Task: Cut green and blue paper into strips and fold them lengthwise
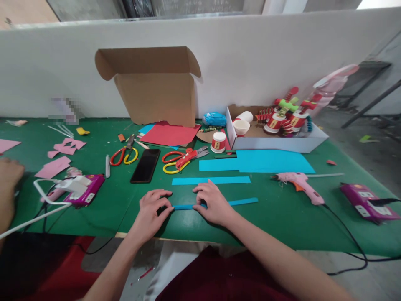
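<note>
A narrow blue paper strip [184, 207] lies flat along the near part of the green table, and it looks folded lengthwise. My left hand [152, 211] pinches its left end between thumb and fingers. Around its middle, the thumb and fingers of my right hand [214, 204] close on the strip, hiding a stretch of it. Its right end [244, 202] shows beyond that hand. Just behind both hands is a second, flat blue strip [209, 180]. Farther back lies a larger blue paper sheet [272, 161].
Two pairs of scissors [184, 161] [125, 154] and a phone [145, 166] lie behind my hands. Right: a pink glue gun [302, 184] and a purple block [368, 202] with cables. Behind: a white box [269, 144] of paper-cup crafts. Left: another person's hand [9, 175].
</note>
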Demonstrator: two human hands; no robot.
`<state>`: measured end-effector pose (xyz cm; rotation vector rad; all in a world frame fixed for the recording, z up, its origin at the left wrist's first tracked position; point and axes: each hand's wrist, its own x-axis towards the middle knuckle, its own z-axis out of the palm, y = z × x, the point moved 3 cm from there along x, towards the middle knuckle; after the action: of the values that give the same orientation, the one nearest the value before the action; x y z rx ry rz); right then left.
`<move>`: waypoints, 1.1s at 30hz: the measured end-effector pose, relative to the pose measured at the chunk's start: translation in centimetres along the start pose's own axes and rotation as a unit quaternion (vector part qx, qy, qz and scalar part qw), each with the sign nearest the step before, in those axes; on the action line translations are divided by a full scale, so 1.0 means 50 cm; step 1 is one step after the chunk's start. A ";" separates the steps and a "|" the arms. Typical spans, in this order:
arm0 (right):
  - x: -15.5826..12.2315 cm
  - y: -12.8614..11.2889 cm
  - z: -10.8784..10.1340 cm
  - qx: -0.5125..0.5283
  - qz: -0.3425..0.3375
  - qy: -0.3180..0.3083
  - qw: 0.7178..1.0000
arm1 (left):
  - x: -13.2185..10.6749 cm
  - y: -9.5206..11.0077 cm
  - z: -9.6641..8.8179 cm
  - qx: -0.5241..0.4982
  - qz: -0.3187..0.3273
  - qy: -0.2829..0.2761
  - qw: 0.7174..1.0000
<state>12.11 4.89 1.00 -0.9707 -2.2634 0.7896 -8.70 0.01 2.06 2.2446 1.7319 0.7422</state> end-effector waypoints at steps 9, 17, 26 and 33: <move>0.000 0.001 0.003 -0.009 0.000 0.004 1.000 | 0.015 0.001 0.003 0.023 -0.001 -0.013 1.000; 0.001 -0.001 0.001 -0.009 0.004 0.000 1.000 | 0.018 0.000 0.007 0.040 -0.006 -0.019 0.999; 0.003 -0.002 0.000 -0.007 0.012 -0.003 1.000 | 0.020 -0.001 0.008 0.037 -0.009 -0.025 0.999; 0.004 -0.002 0.003 -0.014 0.013 0.002 1.000 | 0.024 0.006 0.007 0.060 -0.044 -0.057 0.996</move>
<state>11.88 4.95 1.01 -1.0150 -2.2691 0.7678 -8.04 1.12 2.21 2.2227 1.8508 0.4925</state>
